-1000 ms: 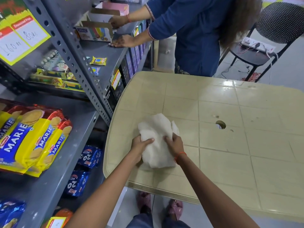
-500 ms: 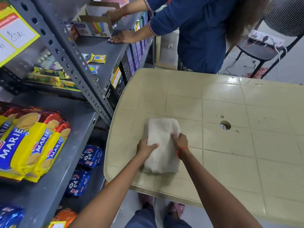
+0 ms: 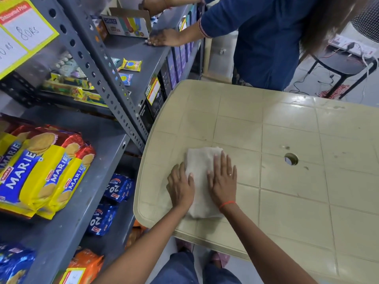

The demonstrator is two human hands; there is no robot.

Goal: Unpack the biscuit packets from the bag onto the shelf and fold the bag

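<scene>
While the beige plastic table (image 3: pixel 287 124) stood beside the grey metal shelf (image 3: pixel 98 160) stocked with yellow Marie biscuit packets (image 3: pixel 43 173), the folded white cloth bag (image 3: pixel 202 160) lay near the table's left edge, the left hand (image 3: pixel 181 186) and right hand (image 3: pixel 222 181) both spread flat on it.

The folded off-white cloth bag (image 3: pixel 202 181) looks soft and matt, faintly fuzzy. Beneath it the beige plastic bench (image 3: pixel 287 124) is smooth and slightly glossy, moulded in a tile pattern — scuffed in places. The grey metal shelf (image 3: pixel 106 152) has a dull painted finish — its upright perforated. The yellow-and-red Marie biscuit packets (image 3: pixel 41 171) are shiny, crinkled foil-like plastic.
</scene>
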